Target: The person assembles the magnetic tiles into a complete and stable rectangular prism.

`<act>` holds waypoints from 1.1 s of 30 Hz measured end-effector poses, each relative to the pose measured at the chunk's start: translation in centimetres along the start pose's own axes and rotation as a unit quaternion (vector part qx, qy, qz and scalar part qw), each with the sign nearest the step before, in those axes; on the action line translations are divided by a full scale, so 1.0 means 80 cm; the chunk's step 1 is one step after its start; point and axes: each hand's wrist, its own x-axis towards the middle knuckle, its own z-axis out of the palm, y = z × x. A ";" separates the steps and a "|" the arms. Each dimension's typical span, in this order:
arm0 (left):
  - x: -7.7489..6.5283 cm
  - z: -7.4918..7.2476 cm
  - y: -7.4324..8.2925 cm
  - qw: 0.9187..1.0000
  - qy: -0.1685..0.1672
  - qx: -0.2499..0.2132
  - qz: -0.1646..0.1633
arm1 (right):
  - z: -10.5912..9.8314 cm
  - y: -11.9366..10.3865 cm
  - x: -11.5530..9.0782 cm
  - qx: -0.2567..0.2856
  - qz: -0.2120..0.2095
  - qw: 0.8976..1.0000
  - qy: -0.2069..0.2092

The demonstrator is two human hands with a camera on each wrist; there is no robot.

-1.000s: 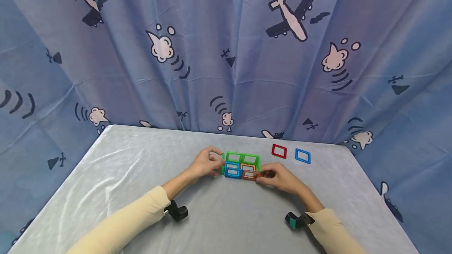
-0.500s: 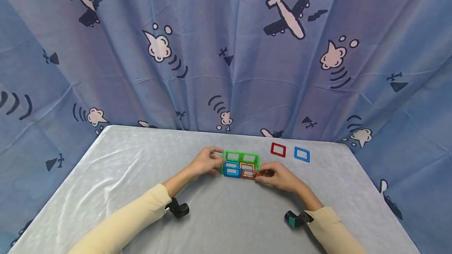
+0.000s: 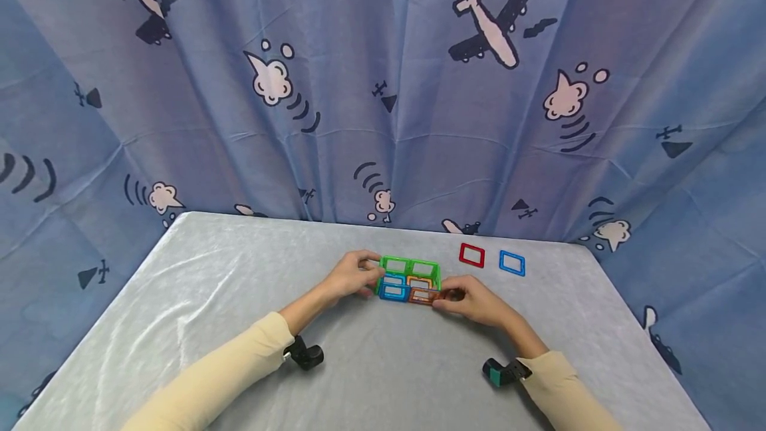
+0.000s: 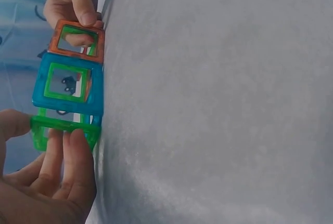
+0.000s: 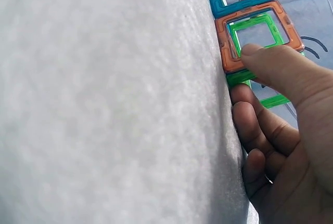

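Observation:
A small box of frame-like magnetic tiles stands between the hands, with an upright front of a blue tile (image 4: 94, 90) and an orange tile (image 5: 222, 47). Green tiles (image 3: 410, 267) form its back wall. My left hand (image 3: 352, 275) pinches the green tile (image 4: 65, 126) at the left end, thumb at its far corner and fingertips against its outer face. At the right end my right hand (image 3: 477, 300) grips the orange tile, thumb on its front and the other fingers curled by the green end tile (image 5: 238, 77). Another blue and orange tile show inside, low behind the front.
Behind and to the right, a red tile frame (image 3: 462, 253) and a blue tile frame (image 3: 502, 262) lie flat on the pale cloth-covered table (image 3: 383, 371). A blue curtain (image 3: 335, 151) with printed planes hangs beyond the table's back edge.
The left green end tile stood slightly apart from the back wall; now it sits against the box's end. My left hand has shifted slightly right, while the right hand keeps its place.

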 end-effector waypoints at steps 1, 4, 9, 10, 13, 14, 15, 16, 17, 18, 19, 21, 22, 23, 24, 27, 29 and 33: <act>0.000 0.001 0.000 1.000 0.001 0.000 0.000 | 0.001 0.007 0.001 -0.002 0.001 1.000 0.000; 0.000 0.003 0.003 1.000 0.004 -0.001 0.003 | 0.003 0.026 0.002 -0.005 0.004 1.000 -0.003; 0.000 0.006 0.004 1.000 0.008 -0.017 0.008 | 0.002 0.036 0.003 0.010 0.000 1.000 -0.009; 0.000 0.006 0.004 1.000 0.009 -0.022 0.008 | 0.002 0.035 0.003 0.013 0.000 1.000 -0.009; 0.000 0.007 0.003 0.999 0.011 -0.034 0.008 | 0.002 0.034 0.004 0.015 0.003 1.000 -0.011; 0.000 0.007 0.002 0.999 0.013 -0.035 0.007 | 0.002 0.035 0.004 0.015 0.004 1.000 -0.011; 0.000 0.007 0.001 0.999 0.014 -0.035 0.006 | 0.002 0.036 0.004 0.015 0.004 1.000 -0.011; 0.000 0.007 0.000 0.999 0.016 -0.035 0.005 | 0.002 0.037 0.004 0.015 0.004 1.000 -0.010; 0.000 0.007 -0.001 0.999 0.017 -0.034 0.004 | 0.002 0.037 0.004 0.013 0.004 1.000 -0.010; -0.001 0.006 -0.002 0.999 0.019 -0.034 0.003 | 0.002 0.037 0.004 0.009 0.003 1.000 -0.009; -0.001 0.006 -0.002 0.999 0.019 -0.034 0.001 | 0.002 0.036 0.004 0.005 0.002 1.000 -0.008; -0.002 0.006 -0.003 0.999 0.018 -0.037 -0.001 | 0.002 0.032 0.003 0.000 0.000 1.000 -0.007; -0.003 0.005 -0.003 0.999 0.017 -0.040 -0.002 | 0.002 0.027 0.003 -0.002 0.000 1.000 -0.006; -0.004 0.005 -0.003 0.999 0.017 -0.043 -0.003 | 0.001 0.022 0.002 -0.002 0.000 1.000 -0.006; -0.004 0.005 -0.003 0.999 0.015 -0.046 -0.004 | 0.001 0.017 0.002 -0.002 0.000 1.000 -0.006; -0.006 0.004 -0.004 0.998 0.010 -0.055 -0.003 | -0.002 0.000 0.001 0.003 0.005 1.000 -0.010; -0.007 0.003 -0.004 0.998 0.008 -0.060 -0.004 | -0.003 -0.004 0.001 0.005 0.006 1.000 -0.012; -0.008 0.003 -0.004 0.997 0.009 -0.070 -0.011 | -0.001 0.010 0.002 -0.003 0.005 1.000 -0.009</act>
